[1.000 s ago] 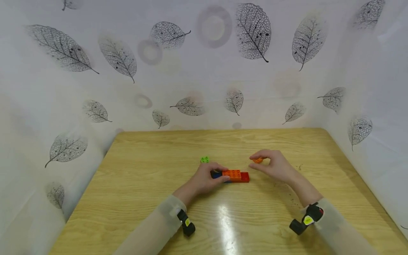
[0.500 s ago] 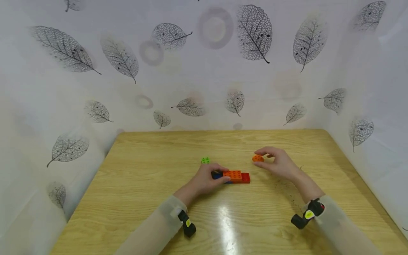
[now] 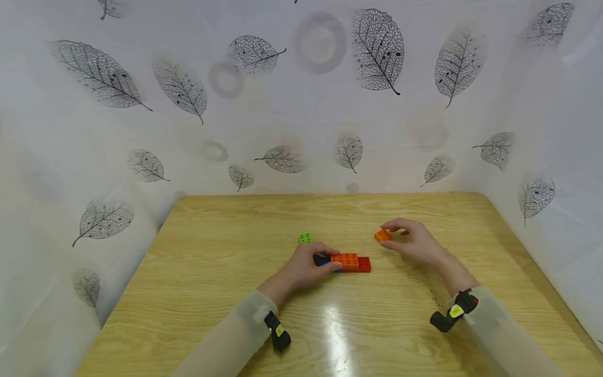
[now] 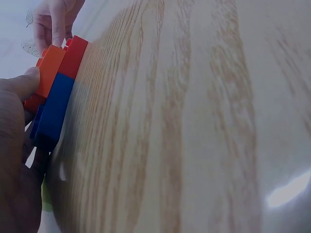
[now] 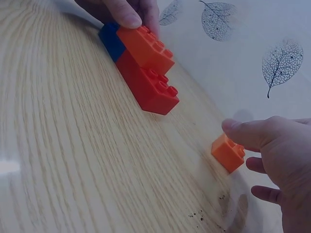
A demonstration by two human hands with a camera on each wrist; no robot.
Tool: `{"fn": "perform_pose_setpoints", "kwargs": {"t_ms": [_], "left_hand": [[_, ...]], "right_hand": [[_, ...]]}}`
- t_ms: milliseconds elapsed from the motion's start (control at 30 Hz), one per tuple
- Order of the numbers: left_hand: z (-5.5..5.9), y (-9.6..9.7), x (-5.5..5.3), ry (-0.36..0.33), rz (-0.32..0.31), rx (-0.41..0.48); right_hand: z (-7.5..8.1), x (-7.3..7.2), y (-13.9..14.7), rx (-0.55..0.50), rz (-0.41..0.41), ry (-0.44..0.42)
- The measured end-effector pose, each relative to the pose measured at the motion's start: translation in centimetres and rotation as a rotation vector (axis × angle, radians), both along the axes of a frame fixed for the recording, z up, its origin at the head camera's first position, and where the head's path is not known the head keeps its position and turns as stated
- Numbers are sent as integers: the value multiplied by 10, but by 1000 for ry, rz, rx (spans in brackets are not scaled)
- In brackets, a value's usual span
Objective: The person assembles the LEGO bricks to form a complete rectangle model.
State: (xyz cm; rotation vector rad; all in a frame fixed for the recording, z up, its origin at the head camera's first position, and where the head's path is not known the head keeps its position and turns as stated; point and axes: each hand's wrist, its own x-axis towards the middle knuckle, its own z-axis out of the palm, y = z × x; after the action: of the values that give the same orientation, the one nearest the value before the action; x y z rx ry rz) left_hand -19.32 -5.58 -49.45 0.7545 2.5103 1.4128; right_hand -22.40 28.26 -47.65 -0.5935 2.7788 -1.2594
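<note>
My left hand [image 3: 308, 264] grips a built row of bricks between thumb and fingers. In it, an orange brick [image 3: 345, 259] sits on top, bridging a blue brick [image 4: 58, 104] and a red brick [image 5: 146, 87] below. The red end sticks out to the right with bare studs. To the right and farther back, my right hand [image 3: 414, 242] has thumb and fingertips at a smaller orange brick [image 3: 382, 235], which stands low over the table with studs up. The other fingers of that hand lie apart from the brick in the right wrist view.
A small lime-green brick [image 3: 305, 237] stands just behind my left hand. The wooden table [image 3: 212, 293] ends at the back against a pale, leaf-printed cloth [image 3: 301, 104]. Dark specks [image 5: 198, 214] mark the table near my right hand.
The smaller orange brick has turned in my right fingers, its studs now showing, and the hand has shifted slightly right. My left hand keeps its hold in the same place.
</note>
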Motion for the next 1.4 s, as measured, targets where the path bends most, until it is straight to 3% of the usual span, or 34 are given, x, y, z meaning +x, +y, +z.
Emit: {"fn": "perform_pose_setpoints", "kwargs": {"t_ms": [933, 1400], "left_hand": [[0, -1, 1, -12, 3, 14], [0, -1, 1, -11, 4, 5]], "right_hand": [[-12, -15, 0, 47, -10, -72], [-1, -8, -6, 26, -80, -107]]}}
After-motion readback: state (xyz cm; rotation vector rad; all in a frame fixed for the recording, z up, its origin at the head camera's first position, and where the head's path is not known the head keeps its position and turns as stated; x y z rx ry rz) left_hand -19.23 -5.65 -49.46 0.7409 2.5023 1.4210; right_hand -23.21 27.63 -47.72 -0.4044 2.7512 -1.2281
